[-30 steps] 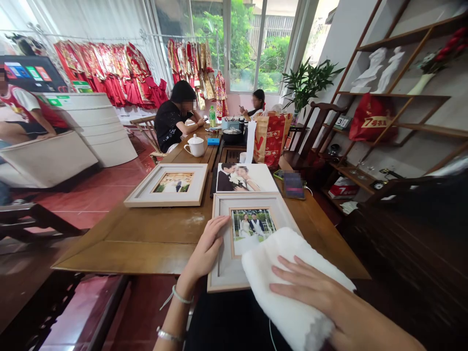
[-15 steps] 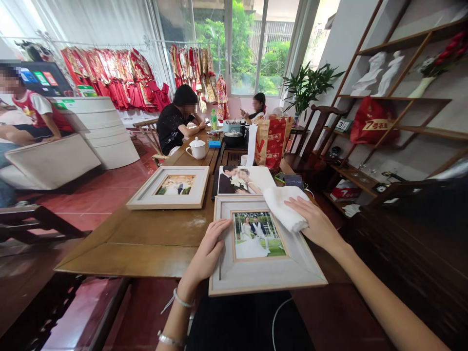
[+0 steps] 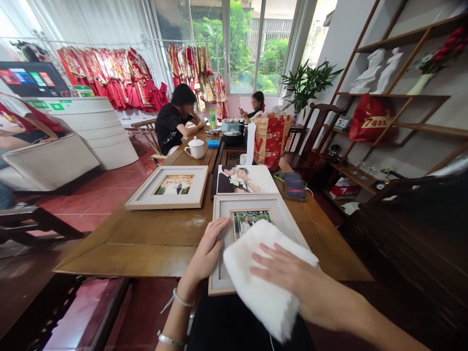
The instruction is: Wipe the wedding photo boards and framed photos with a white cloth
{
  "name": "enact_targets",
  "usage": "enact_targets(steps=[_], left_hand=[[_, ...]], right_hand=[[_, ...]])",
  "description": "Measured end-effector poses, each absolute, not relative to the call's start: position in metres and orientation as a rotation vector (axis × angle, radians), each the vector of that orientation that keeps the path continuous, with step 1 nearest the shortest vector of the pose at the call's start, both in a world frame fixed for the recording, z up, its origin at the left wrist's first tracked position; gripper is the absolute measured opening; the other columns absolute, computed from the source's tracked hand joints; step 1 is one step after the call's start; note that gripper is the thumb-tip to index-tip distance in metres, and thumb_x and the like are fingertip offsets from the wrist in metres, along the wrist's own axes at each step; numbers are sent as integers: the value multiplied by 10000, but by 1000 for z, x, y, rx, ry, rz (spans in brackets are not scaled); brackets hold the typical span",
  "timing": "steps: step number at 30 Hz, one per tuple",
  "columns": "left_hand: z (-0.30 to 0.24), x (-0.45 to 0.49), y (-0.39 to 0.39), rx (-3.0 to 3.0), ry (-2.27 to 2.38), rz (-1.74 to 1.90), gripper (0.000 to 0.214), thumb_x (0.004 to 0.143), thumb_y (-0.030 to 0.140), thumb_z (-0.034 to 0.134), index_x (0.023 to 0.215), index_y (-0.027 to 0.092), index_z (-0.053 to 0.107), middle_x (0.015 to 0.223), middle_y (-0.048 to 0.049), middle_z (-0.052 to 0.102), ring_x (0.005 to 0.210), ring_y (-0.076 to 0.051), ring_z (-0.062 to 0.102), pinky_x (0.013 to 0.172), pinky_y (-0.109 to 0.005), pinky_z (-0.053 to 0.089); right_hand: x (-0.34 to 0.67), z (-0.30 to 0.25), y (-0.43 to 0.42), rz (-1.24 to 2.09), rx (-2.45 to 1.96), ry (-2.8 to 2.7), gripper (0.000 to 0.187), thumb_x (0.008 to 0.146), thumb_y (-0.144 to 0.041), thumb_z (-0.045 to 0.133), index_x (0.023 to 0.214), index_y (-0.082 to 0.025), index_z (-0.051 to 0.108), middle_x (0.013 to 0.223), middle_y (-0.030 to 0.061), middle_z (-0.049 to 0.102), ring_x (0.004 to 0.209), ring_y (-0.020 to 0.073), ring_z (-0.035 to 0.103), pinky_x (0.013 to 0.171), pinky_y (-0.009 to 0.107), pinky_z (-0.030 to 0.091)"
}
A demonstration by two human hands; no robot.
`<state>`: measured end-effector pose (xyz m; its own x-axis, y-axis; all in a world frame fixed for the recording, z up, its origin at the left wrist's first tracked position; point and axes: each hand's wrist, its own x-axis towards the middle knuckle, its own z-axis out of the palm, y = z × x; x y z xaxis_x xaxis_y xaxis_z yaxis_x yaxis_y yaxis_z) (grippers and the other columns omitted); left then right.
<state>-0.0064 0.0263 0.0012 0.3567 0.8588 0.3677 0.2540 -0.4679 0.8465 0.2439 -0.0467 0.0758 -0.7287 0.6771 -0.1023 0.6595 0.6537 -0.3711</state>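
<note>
A picture frame (image 3: 216, 219) with a pale wide border holds a photo of a couple and lies at the table's near edge. My left hand (image 3: 209, 248) grips its left side, fingers lying over the border. Across the frame's lower right is a white cloth (image 3: 244, 263), folded and fuzzy. My right hand (image 3: 285, 273), slightly blurred, holds the cloth against the frame with its fingers spread on top; its thumb is hidden. Much of the photo and the frame's lower right corner are covered, and the cloth hangs past the near edge.
A second picture frame (image 3: 203, 187) lies to the left, and a photo print (image 3: 261, 180) sits just behind the first. Beyond are a white lidded cup (image 3: 196, 148), a paper bag (image 3: 272, 141) and a phone (image 3: 294, 186). Two people sit at the wooden table's (image 3: 157, 243) far end.
My right hand has swept the cloth from the frame's upper right corner down and left across the photo. The cloth looks more spread out. My left hand has stayed in place.
</note>
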Motion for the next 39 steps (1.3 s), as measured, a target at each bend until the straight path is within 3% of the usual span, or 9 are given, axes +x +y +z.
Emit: enact_targets(steps=[4, 8, 11, 14, 17, 22, 28, 34, 39], left_hand=[[2, -7, 26, 1930, 949, 1108, 513, 860, 83, 396, 1319, 281, 509, 1389, -42, 482, 1325, -237, 350, 1147, -495, 214], [1, -7, 27, 1931, 951, 1102, 510, 860, 88, 397, 1319, 277, 509, 1387, -45, 481, 1330, -239, 342, 1147, -497, 214], [-1, -8, 28, 1932, 952, 1098, 512, 862, 89, 395, 1325, 281, 499, 1391, -42, 475, 1331, -235, 340, 1150, -491, 205], [-2, -8, 28, 1933, 961, 1085, 508, 870, 94, 393, 1333, 281, 488, 1399, -42, 463, 1336, -223, 333, 1156, -470, 197], [-1, -7, 28, 1935, 970, 1078, 475, 896, 124, 388, 1336, 275, 485, 1405, -46, 457, 1341, -221, 325, 1155, -461, 199], [-2, -6, 28, 1932, 971, 1113, 421, 944, 184, 346, 1325, 276, 499, 1394, -43, 477, 1337, -212, 332, 1153, -447, 204], [-3, -6, 30, 1943, 934, 1136, 410, 943, 189, 362, 1317, 270, 511, 1379, -55, 492, 1318, -219, 363, 1146, -444, 219], [-3, -7, 29, 1946, 954, 1106, 422, 945, 179, 348, 1328, 279, 494, 1397, -41, 476, 1335, -214, 338, 1152, -449, 207], [-4, -8, 30, 1969, 948, 1095, 426, 947, 184, 343, 1339, 281, 478, 1406, -45, 459, 1336, -217, 333, 1151, -453, 206]], right_hand=[[276, 93, -86, 685, -1085, -2757, 810, 617, 12, 427, 1354, -322, 472, 1433, -45, 426, 1351, 206, 328, 1139, 391, 257], [324, 70, -90, 318, -1364, -2589, 748, 709, -21, 397, 1346, -409, 456, 1405, -89, 456, 1303, 213, 412, 1089, 411, 366], [338, 44, -66, 57, -1615, -2460, 813, 619, -3, 382, 1359, -329, 463, 1417, -34, 450, 1334, 248, 362, 1091, 515, 335], [320, 28, -39, -62, -1765, -2348, 788, 611, 10, 382, 1366, -201, 464, 1431, 57, 437, 1342, 253, 350, 1087, 501, 344], [282, 24, -33, -150, -1802, -2300, 809, 581, 46, 392, 1362, -151, 465, 1452, 105, 399, 1384, 295, 228, 1098, 536, 297], [228, 34, -62, 85, -1410, -2627, 865, 564, 35, 443, 1401, -179, 406, 1478, 107, 347, 1389, 344, 158, 1090, 601, 245], [220, 53, -82, 279, -848, -2820, 523, 823, -100, 513, 1329, -231, 492, 1434, 100, 423, 1364, 356, 238, 1068, 569, 305], [259, 68, -54, 401, -1419, -2779, 879, 577, 58, 397, 1397, -257, 416, 1487, 18, 343, 1404, 237, 177, 1138, 474, 234], [289, 60, 24, 7, -1803, -2543, 826, 600, 48, 384, 1399, -163, 416, 1471, 91, 368, 1391, 282, 229, 1120, 524, 222]])
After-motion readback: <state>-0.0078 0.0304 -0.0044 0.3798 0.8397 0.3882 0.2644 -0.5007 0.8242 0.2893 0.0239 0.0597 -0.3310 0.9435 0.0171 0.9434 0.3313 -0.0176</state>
